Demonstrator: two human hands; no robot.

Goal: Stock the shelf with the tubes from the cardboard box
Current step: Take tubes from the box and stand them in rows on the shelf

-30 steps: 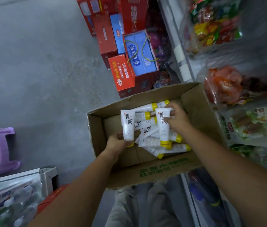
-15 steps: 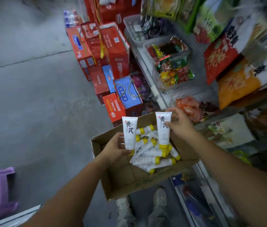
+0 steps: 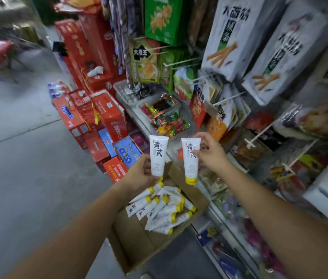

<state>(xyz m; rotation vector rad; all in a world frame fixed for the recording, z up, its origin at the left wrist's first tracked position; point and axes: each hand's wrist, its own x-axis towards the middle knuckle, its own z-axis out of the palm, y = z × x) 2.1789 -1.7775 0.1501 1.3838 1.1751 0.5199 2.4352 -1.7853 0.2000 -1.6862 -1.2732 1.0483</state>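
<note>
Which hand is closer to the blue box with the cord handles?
Left. The left hand is just right of the blue box; the right hand is much farther right.

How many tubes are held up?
2. One tube is in the left hand, the other tube in the right hand. More lie in the cardboard box, some maybe hidden.

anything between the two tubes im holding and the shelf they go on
Only air lies between the left tube in the left hand, the right tube in the right hand, and the shelf edge. But snack packets fill its tray, and pegs of hanging bags jut out above. No free spot shows.
</note>
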